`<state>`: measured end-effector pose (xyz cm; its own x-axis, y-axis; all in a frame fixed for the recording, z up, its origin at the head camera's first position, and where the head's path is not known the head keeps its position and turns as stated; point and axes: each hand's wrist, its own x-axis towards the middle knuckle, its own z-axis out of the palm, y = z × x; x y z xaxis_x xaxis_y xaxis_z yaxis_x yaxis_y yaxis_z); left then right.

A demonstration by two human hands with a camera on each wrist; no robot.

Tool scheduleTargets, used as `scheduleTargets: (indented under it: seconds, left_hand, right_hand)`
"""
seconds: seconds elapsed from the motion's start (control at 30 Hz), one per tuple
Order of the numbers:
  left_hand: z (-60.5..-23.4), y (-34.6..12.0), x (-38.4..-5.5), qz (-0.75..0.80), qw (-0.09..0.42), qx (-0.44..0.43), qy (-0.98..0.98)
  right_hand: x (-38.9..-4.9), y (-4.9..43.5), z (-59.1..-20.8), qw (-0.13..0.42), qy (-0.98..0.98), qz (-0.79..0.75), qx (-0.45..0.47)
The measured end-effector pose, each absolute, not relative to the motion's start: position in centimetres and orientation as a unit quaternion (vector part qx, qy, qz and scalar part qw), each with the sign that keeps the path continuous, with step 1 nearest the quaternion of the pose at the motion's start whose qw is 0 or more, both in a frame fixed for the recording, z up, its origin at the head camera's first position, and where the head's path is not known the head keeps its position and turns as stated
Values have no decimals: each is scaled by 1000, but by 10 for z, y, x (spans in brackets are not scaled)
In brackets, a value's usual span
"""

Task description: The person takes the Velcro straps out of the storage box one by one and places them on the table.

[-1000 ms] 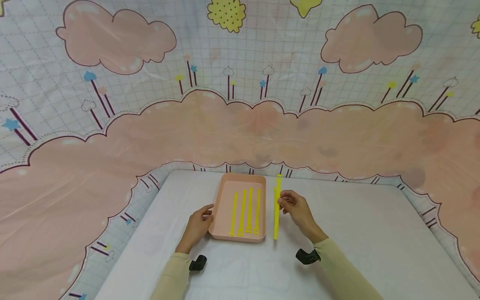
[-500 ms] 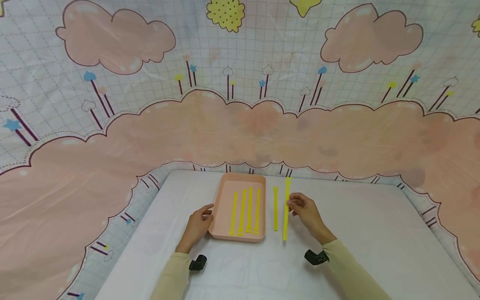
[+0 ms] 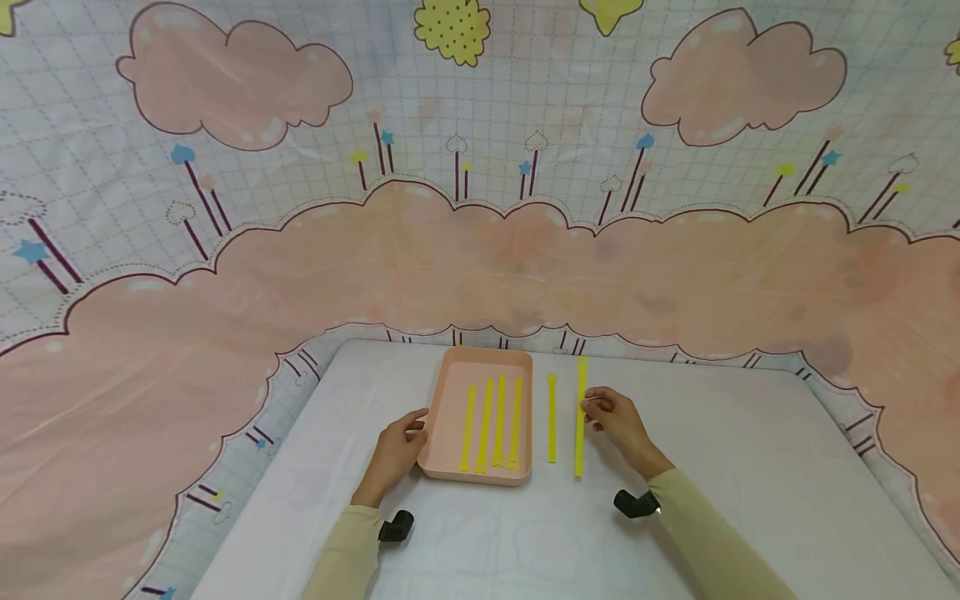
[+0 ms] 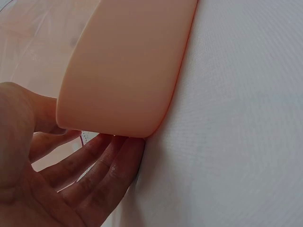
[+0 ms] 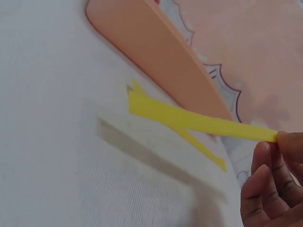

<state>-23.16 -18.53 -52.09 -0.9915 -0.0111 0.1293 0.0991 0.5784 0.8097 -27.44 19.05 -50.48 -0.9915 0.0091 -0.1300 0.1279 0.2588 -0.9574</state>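
A pinkish tray (image 3: 442,477) holds several yellow cable tie straps (image 3: 487,425) laid side by side. At its left wall my left hand (image 3: 397,450) rests with thumb and fingertips touching; in the left wrist view the fingers reach the tray's side (image 4: 118,71), the tips partly hidden. On the table right of the tray lies one more yellow cable tie strap (image 3: 552,418). My right hand (image 3: 617,423) pinches another strap (image 3: 580,433) by its middle, to the right of that one. The right wrist view shows the pinched strap (image 5: 199,120) raised above its shadow.
A white cover is spread over the table (image 3: 712,483). Behind it hangs a backdrop (image 3: 480,267) printed with clouds and stars. Black wrist cameras (image 3: 636,503) sit on both wrists.
My right hand has moved right with its strap, away from the strap lying beside the tray, which now shows separately. The left hand and the tray have stayed put.
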Motion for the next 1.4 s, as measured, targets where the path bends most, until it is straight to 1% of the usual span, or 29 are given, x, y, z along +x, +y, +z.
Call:
scheduleTargets:
  seconds: [0.13,0.33,0.53,0.8,1.0,1.4]
  left_hand:
    - [-521,-185,-233,-469,42,-7,-882]
    - [-520,-184,-231,-459,50,-13,-887]
    - [-520,-184,-232,-467,31,4,-884]
    - [-520,-185,-232,-468,27,5,-883]
    - [-520,-185,-233,-470,30,5,-882]
    - [-520,-185,-231,-471,29,7,-882]
  right_hand:
    - [-280,193,-509,58,797,-599,52]
    - [-289,196,-517,76,808,-581,61]
    - [-295,197,-522,88,813,-572,70]
    - [-298,194,-526,90,831,-545,62]
    - [-302,192,-528,81,846,-524,59]
    - [-304,193,-530,75,849,-518,68]
